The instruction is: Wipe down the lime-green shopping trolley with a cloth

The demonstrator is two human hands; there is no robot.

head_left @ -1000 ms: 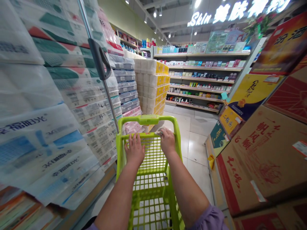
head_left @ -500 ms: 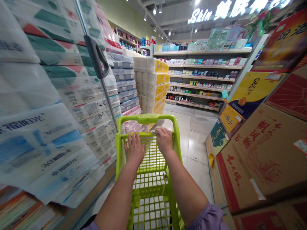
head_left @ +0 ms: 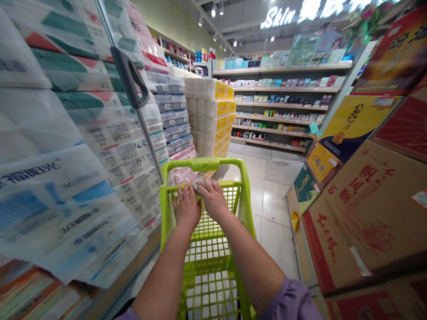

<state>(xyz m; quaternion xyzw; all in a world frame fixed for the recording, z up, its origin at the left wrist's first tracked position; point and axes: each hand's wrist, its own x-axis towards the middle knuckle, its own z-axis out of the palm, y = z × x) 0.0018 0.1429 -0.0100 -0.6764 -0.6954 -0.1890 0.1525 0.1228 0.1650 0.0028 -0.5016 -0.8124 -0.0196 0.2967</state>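
Note:
A lime-green plastic shopping basket (head_left: 248,209) with grid walls stands right in front of me, its raised loop handle (head_left: 203,164) at the far end. My left hand (head_left: 187,209) lies over the far crossbar near its left end, fingers hooked across the top and thumb out to the side. Close beside it, my right hand (head_left: 213,198) has its fingers bent over a crumpled whitish cloth or tissue (head_left: 199,184), pressed on the same bar. The fingers partly cover the cloth. A metal pull rod with a grey grip (head_left: 128,78) slants up along the basket's left side.
Stacked packs of paper (head_left: 123,133) rise close on the left, with yellow-white roll packs (head_left: 213,115) beyond. Printed cartons (head_left: 363,213) line the right side. A tiled floor (head_left: 270,200) runs between them toward stocked shelves (head_left: 283,89) at the back.
My right hand has slid left along the bar with the cloth, from the right end to beside my left hand. My left hand has stayed in place.

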